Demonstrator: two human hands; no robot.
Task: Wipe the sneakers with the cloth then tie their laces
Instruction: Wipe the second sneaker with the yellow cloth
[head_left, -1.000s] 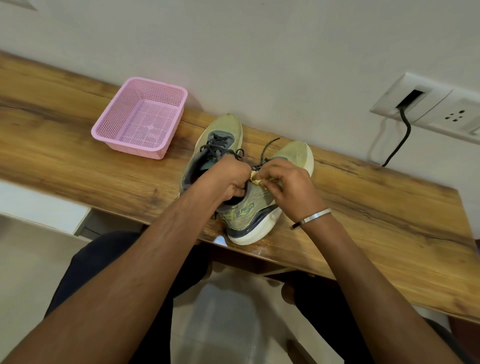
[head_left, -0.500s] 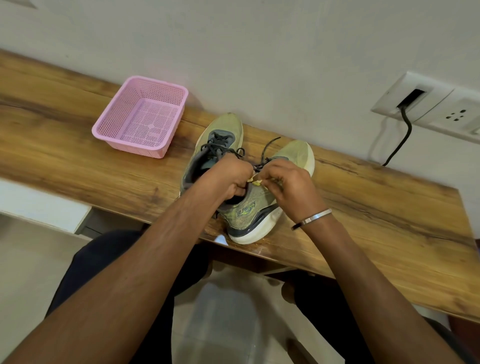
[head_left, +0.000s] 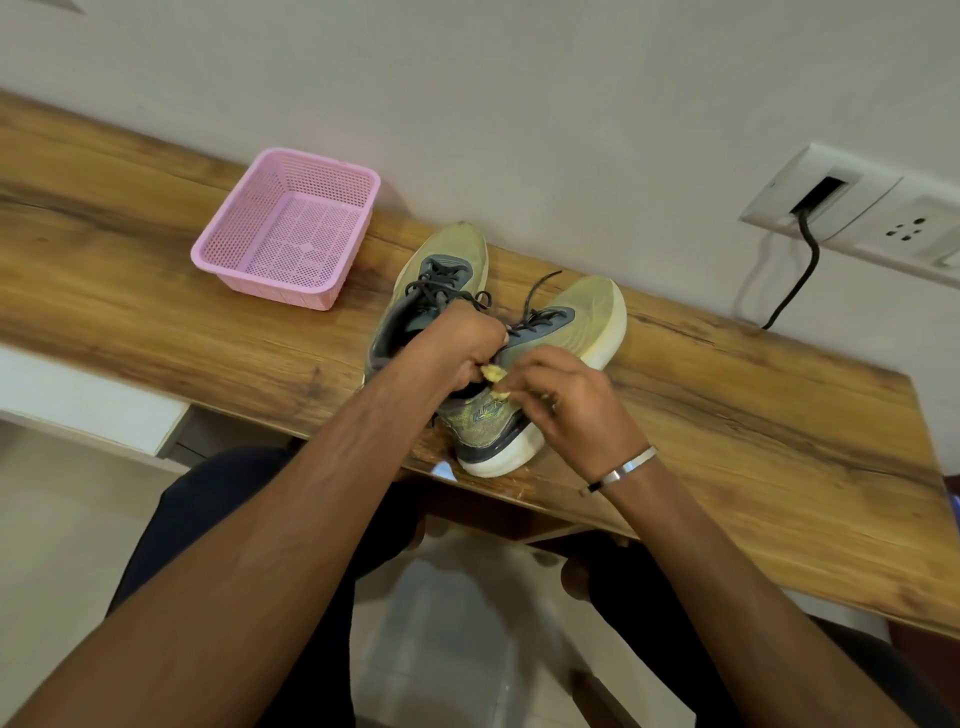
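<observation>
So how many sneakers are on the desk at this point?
2. The left sneaker lies nearer the pink basket. The right sneaker is beside it, under both hands. None seem hidden.

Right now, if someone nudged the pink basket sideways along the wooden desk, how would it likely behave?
The pink basket looks like thin perforated plastic with nothing in it, so it is probably light and would likely slide easily on the smooth desk. Its wide flat base and low walls suggest it would not tip. The mesh walls may flex a little under pressure.

2 green sneakers (head_left: 519, 364), side-by-side, laces (head_left: 441, 291) untied
</observation>
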